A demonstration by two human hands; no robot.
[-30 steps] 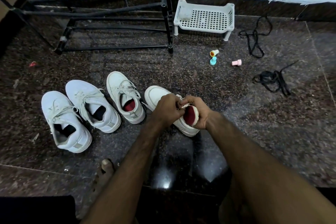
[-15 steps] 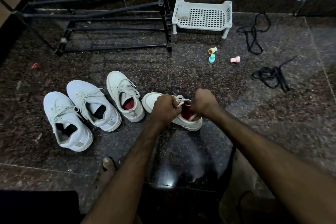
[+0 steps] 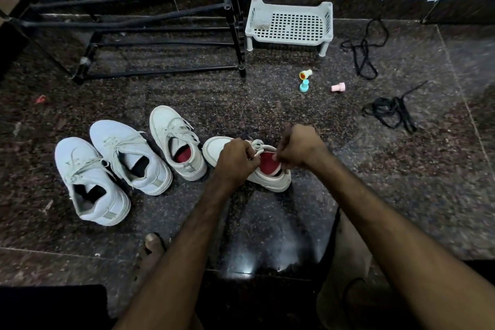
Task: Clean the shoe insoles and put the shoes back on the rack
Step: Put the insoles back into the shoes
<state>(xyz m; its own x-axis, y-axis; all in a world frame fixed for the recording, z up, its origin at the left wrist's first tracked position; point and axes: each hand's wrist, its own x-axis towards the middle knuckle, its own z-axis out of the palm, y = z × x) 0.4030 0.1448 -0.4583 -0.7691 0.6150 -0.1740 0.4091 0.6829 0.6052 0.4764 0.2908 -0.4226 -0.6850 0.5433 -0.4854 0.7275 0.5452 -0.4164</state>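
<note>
Several white sneakers stand in a row on the dark granite floor. The rightmost sneaker [image 3: 270, 181] has a red insole [image 3: 268, 164] showing in its opening. My left hand [image 3: 235, 159] pinches its white laces over the tongue. My right hand [image 3: 300, 149] grips the lace and collar on the shoe's right side. Its partner [image 3: 174, 139], also with a red insole, sits just left. Two more sneakers [image 3: 126, 153] [image 3: 88, 182] with dark insides stand further left. The black shoe rack [image 3: 150, 24] stands at the back left, its bars bare.
A white perforated plastic stand [image 3: 290, 25] sits right of the rack by the wall. Three small caps, yellow [image 3: 305, 74], blue [image 3: 304, 86] and pink [image 3: 338, 87], lie on the floor. Black laces [image 3: 364, 48] [image 3: 391, 112] lie at the right. My bare foot [image 3: 151, 246] is below the shoes.
The shoe went from tilted up in my hands to flat on the floor. My right hand moved from its heel to the lace area; my left hand stays at the laces.
</note>
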